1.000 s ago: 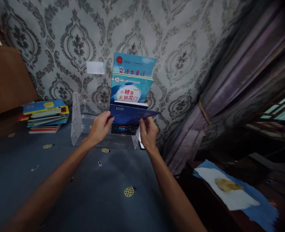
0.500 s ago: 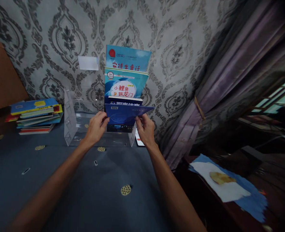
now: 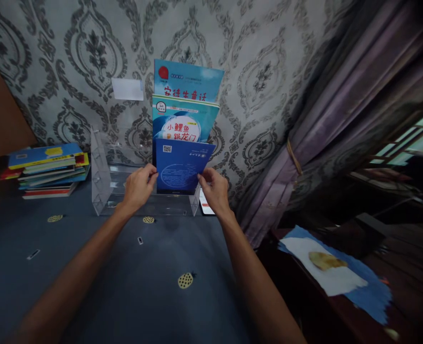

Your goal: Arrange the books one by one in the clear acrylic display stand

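A dark blue book (image 3: 183, 165) stands nearly upright at the front of a clear plastic tiered rack (image 3: 100, 177), an upside-down print on its cover facing me. My left hand (image 3: 140, 187) pinches its left edge, and my right hand (image 3: 214, 189) pinches its right edge. Behind it, one tier up, rises a teal book (image 3: 186, 107) with red lettering on a white oval. Farther back and higher is a light blue book (image 3: 188, 79) with a red mark at its top left. The blue book hides the lower parts of those behind.
Left of the rack lies a stack of books (image 3: 50, 169) on the blue tablecloth (image 3: 125, 291). A phone (image 3: 206, 203) with a lit screen rests beside the rack's right end. Patterned wallpaper is close behind; a purple curtain (image 3: 279, 177) hangs at right.
The dark blue book has tipped from leaning toward me to nearly upright, now covering the book just behind it. Both hands keep hold of its edges.
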`<state>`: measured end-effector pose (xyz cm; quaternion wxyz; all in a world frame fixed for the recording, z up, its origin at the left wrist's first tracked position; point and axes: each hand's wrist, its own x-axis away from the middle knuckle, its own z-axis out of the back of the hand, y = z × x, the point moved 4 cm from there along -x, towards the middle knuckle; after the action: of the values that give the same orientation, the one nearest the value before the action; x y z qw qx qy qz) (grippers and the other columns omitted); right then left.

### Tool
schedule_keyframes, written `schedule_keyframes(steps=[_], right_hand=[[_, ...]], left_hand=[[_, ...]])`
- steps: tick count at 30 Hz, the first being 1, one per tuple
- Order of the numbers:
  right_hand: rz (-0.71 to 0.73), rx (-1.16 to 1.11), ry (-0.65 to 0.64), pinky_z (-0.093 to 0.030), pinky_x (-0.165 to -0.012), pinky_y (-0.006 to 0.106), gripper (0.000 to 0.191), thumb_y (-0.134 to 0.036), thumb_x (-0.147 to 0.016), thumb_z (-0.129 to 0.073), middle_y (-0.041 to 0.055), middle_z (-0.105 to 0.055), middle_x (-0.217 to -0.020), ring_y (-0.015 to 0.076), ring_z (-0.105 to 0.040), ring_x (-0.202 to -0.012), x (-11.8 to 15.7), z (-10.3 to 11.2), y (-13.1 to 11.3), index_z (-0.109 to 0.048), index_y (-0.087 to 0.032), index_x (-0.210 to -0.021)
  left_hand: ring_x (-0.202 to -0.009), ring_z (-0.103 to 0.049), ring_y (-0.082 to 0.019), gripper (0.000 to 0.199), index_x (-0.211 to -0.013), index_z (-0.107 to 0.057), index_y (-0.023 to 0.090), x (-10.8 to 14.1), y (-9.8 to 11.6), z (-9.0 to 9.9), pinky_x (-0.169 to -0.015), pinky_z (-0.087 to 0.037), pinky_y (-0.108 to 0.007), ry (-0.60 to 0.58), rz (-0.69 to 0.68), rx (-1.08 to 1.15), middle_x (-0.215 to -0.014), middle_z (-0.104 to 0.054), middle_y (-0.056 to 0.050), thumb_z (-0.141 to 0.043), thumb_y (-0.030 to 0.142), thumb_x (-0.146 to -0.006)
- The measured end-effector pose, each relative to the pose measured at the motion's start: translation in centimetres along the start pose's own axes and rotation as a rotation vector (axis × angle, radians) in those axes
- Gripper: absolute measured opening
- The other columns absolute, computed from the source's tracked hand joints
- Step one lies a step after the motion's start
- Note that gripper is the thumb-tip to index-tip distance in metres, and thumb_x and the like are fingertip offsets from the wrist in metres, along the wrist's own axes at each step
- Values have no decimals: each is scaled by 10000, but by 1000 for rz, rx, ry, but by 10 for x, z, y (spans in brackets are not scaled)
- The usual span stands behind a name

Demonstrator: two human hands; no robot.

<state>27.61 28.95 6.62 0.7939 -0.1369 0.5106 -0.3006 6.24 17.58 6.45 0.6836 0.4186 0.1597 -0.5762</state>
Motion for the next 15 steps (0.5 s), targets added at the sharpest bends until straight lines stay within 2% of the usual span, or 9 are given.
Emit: schedule_keyframes(steps=[6,15], right_hand=[[-74,20,-12,-492,-721,351,86,-287,-834,-594,51,-724,-790,236,-674,-739,3,-5,3,-635,-217,-805],[-108,152,-65,-460,-696,339,77,-277,-844,-608,54,-736,-800,238,-674,-743,5,-7,4,-642,-221,-803]], left_hand=[[-787,-633,-228,122,-947,-655,213,2,3,0,-700,-441,-320,-20,5,-141,-851,-709,-59,-539,251,-940],[-740,-616,-243,158,-927,-674,217,3,5,-1,-659,-415,-334,-69,23,-261,-784,-668,-68,-540,296,-954]])
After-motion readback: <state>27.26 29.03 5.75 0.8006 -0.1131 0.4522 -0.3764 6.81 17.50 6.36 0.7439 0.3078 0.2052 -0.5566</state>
